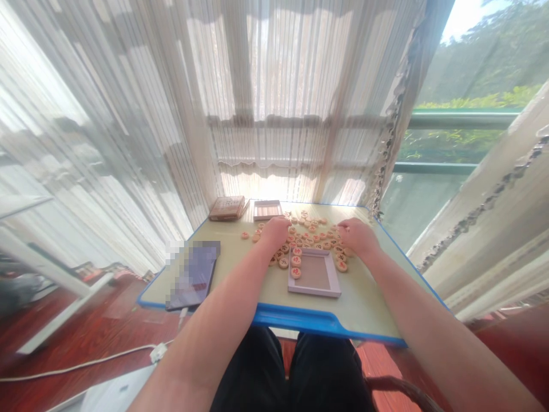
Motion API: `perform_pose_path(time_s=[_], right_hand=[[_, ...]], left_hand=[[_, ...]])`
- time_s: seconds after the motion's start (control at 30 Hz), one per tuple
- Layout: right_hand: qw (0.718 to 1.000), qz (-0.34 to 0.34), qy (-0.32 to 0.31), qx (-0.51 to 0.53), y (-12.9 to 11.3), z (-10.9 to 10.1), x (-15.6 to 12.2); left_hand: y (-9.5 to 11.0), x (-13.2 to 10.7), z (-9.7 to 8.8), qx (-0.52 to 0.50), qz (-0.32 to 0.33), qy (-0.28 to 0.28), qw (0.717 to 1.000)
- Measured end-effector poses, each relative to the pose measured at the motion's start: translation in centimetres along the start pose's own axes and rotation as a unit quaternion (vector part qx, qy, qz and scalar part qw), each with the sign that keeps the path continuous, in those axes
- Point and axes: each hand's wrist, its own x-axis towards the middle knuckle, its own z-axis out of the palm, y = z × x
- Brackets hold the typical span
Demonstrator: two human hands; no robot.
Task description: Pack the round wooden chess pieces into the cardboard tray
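Several round wooden chess pieces lie scattered across the far half of a small table with a blue rim. A shallow square tray sits in front of them, with three pieces stacked along its left inner edge. My left hand rests knuckles-up on the pieces at the left of the pile, fingers curled over them. My right hand lies on the pieces at the right, fingers bent down. What either hand holds is hidden.
A brown wooden box and a second shallow tray stand at the table's far edge. A dark tablet lies at the left corner. Sheer curtains hang close behind. A white cable runs over the red floor.
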Motion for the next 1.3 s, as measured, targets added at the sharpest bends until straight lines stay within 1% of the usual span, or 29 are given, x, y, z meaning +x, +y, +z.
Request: perform_pose_path(time_s=[0.03,0.07,0.13,0.2,0.23,0.3,0.4,0.5,0.6,0.73,0.83,0.93,1.07,1.13,1.2,1.3], right_hand=[[0.999,0.039,-0.029,-0.012,0.2,-0.5,0.2],[0.995,0.064,-0.070,-0.028,0.5,-1.0,0.3],[0.985,0.073,-0.150,-0.053,0.9,-1.9,0.4],[0.972,0.077,-0.217,-0.052,1.2,-2.6,0.4],[0.967,0.081,-0.239,-0.043,1.2,-2.9,0.2],[0.962,0.084,-0.259,-0.018,1.2,-3.4,-0.1],[0.955,0.059,-0.290,0.027,1.1,-3.9,-0.6],[0.943,0.036,-0.327,0.046,1.1,-4.1,-1.0],[0.945,0.035,-0.322,0.036,1.1,-3.8,-1.1],[0.955,0.030,-0.297,-0.001,0.8,-3.6,-1.1],[0.954,0.015,-0.300,-0.019,0.4,-3.6,-1.2],[0.959,0.005,-0.284,-0.024,-0.1,-3.7,-1.2],[0.967,-0.005,-0.256,-0.018,-0.3,-3.4,-1.1],[0.970,-0.015,-0.241,-0.021,-0.3,-3.3,-0.9],[0.971,-0.021,-0.236,-0.025,-0.3,-3.3,-0.9],[0.971,-0.015,-0.239,-0.028,-0.5,-3.6,-0.9]], left_hand=[[0.0,-0.1,0.0,0.003,0.002,0.001,1.000],[0.0,-0.3,0.0,0.007,0.000,0.002,1.000],[0.0,-0.5,-0.1,0.018,-0.011,-0.001,1.000],[0.0,-0.6,-0.2,0.029,-0.025,-0.005,0.999],[0.0,-0.6,-0.2,0.032,-0.030,-0.005,0.999],[-0.1,-0.6,-0.2,0.033,-0.041,-0.008,0.999],[-0.4,-0.5,-0.1,0.031,-0.063,-0.031,0.997],[-0.7,-0.4,-0.2,-0.014,-0.083,-0.039,0.996],[-0.9,-0.3,-0.7,-0.058,-0.109,-0.018,0.992],[-1.6,-0.3,-1.4,-0.111,-0.166,0.001,0.980],[-2.5,-0.3,-1.5,-0.122,-0.212,-0.014,0.970],[-3.4,0.0,-1.2,-0.129,-0.223,-0.019,0.966],[-4.0,0.3,-0.9,-0.124,-0.217,0.011,0.968],[-3.7,0.3,-0.9,-0.105,-0.193,0.011,0.975],[-3.1,0.2,-0.9,-0.075,-0.145,-0.005,0.987],[-2.0,0.0,-0.9,-0.030,-0.076,-0.058,0.995]])
